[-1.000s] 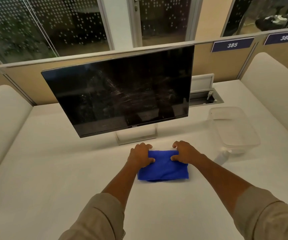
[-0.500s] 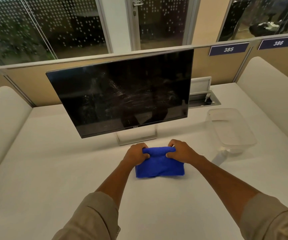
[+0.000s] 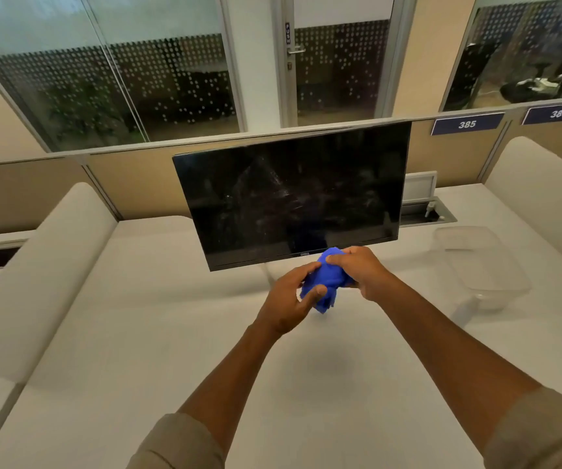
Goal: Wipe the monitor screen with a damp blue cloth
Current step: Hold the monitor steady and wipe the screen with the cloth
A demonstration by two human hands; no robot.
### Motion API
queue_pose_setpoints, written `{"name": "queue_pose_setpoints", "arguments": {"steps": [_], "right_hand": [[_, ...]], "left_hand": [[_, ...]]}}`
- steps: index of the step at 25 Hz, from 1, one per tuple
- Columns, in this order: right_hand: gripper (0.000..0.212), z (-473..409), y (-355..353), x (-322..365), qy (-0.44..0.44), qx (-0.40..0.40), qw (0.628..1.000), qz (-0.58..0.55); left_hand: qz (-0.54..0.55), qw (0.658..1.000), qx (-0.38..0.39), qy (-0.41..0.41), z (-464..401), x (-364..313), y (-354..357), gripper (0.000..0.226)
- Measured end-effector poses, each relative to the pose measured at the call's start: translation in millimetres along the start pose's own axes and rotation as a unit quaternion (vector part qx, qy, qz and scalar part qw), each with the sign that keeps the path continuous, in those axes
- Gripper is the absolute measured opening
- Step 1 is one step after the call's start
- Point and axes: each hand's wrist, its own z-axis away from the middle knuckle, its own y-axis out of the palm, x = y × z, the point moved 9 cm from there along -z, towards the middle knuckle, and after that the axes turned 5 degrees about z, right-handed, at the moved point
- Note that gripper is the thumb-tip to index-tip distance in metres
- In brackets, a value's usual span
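A black monitor [image 3: 293, 194] stands on the white desk, its dark screen streaked with smudges. Just below its lower edge, both hands hold a bunched blue cloth [image 3: 325, 282] in the air above the desk. My left hand [image 3: 289, 296] grips the cloth's lower left side with thumb and fingers. My right hand [image 3: 360, 270] closes over its upper right side. The cloth's top overlaps the monitor's bottom bezel in view; whether they touch I cannot tell.
A clear plastic container [image 3: 482, 262] sits on the desk [image 3: 171, 333] to the right of the monitor. Behind it a cable tray [image 3: 425, 211] is open in the desk. Padded dividers [image 3: 35, 265] flank both sides; a partition with number plates runs behind.
The cloth lay flat on the desk under both hands; now it is bunched up and lifted off the desk toward the monitor's lower edge. The view has pulled back and shifted left.
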Motion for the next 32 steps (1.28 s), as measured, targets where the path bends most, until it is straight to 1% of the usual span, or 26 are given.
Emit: {"name": "queue_pose_setpoints", "arguments": {"steps": [2,3,5,6,7,8,9,10,11,12,13,14,15,17,20,22,24,25,27,28,30,32], "right_hand": [[0.030,14,16,5,0.025,0.019,0.996,-0.078],[0.036,21,26,7,0.025,0.039,0.992,-0.117],[0.042,31,45,14,0.004,0.072,0.980,-0.185],[0.042,37,48,18,-0.016,0.071,0.978,-0.197],[0.040,40,47,23,-0.056,0.046,0.981,-0.180],[0.037,43,43,28,-0.119,0.000,0.983,-0.137],[0.035,48,37,33,-0.195,-0.064,0.975,-0.082],[0.041,58,32,41,-0.282,-0.128,0.950,-0.024],[0.056,69,36,48,-0.361,-0.163,0.918,0.028],[0.073,74,45,51,-0.419,-0.169,0.890,0.068],[0.086,74,54,53,-0.450,-0.163,0.872,0.100],[0.095,71,60,56,-0.465,-0.156,0.863,0.120],[0.099,66,62,61,-0.474,-0.152,0.858,0.125],[0.098,58,64,75,-0.497,-0.155,0.846,0.115],[0.092,51,63,95,-0.521,-0.196,0.825,0.097],[0.088,45,60,109,-0.524,-0.222,0.817,0.095],[0.087,39,59,128,-0.523,-0.239,0.811,0.108],[0.087,36,58,139,-0.524,-0.249,0.806,0.118],[0.086,30,54,161,-0.519,-0.272,0.798,0.143],[0.085,28,53,172,-0.514,-0.287,0.793,0.156],[0.084,23,51,190,-0.497,-0.321,0.785,0.184],[0.082,19,52,204,-0.475,-0.353,0.777,0.215]], "left_hand": [[-0.061,0.998,0.005,0.007,8,-6,-10,0.073],[-0.092,0.996,-0.010,0.009,8,-7,-20,0.069],[-0.105,0.993,-0.055,0.017,6,-14,-44,0.049],[-0.097,0.992,-0.072,0.020,5,-16,-55,0.040],[-0.086,0.992,-0.086,0.018,4,-18,-64,0.035],[-0.073,0.993,-0.096,0.014,2,-20,-73,0.031],[-0.062,0.993,-0.103,0.010,0,-23,-80,0.028],[-0.056,0.993,-0.103,0.006,-4,-27,-86,0.024],[-0.055,0.994,-0.095,0.001,-8,-31,-89,0.020],[-0.054,0.995,-0.080,-0.007,-14,-35,-92,0.016],[-0.049,0.997,-0.060,-0.018,-20,-38,-94,0.011],[-0.041,0.998,-0.037,-0.035,-24,-39,-94,0.008],[-0.036,0.998,-0.014,-0.053,-28,-41,-93,0.010],[-0.051,0.995,0.025,-0.079,-36,-46,-93,0.015],[-0.093,0.991,0.032,-0.087,-50,-56,-106,0.023],[-0.120,0.991,0.003,-0.061,-56,-67,-125,0.027],[-0.132,0.989,-0.060,-0.030,-60,-76,-158,0.035],[-0.151,0.983,-0.101,-0.013,-61,-79,-180,0.037],[-0.216,0.959,-0.180,0.023,-65,-86,-224,0.039],[-0.244,0.947,-0.206,0.034,-68,-87,-243,0.041],[-0.285,0.931,-0.227,0.036,-77,-86,-273,0.045],[-0.329,0.919,-0.217,0.021,-86,-79,-290,0.048]]}}
